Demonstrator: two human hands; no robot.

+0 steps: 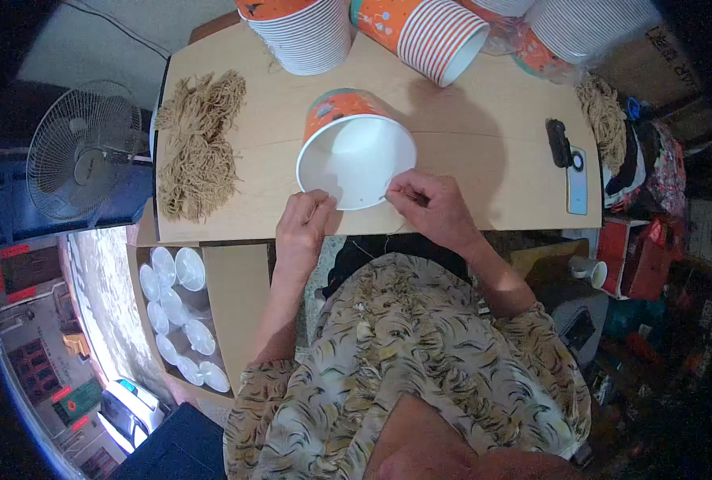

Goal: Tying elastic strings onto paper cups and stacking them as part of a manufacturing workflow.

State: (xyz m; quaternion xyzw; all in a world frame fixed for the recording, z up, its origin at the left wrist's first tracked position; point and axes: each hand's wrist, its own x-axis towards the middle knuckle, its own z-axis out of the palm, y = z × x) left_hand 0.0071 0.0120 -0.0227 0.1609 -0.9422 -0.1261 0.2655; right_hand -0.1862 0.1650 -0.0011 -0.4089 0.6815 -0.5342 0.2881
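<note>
An orange paper bucket [356,148] with a white inside lies on its side on the table, its mouth facing me. My left hand [302,220] is closed in a pinch beside the lower left of the rim; what its fingertips hold is hidden. At the lower right of the rim, my right hand [432,204] pinches a thin cord whose short end shows at the fingertips. A small dark spot is visible on the bucket's inner wall between my hands. Tan twisted cords [200,148] lie in a heap at the table's left.
Nested stacks of orange buckets [300,36] fill the far edge, one stack [424,36] lying on its side. A phone [578,182] and a black object [558,142] lie at right. More cords [602,120] hang there. Left stand a fan [84,152] and a carton [240,312] of clear cups.
</note>
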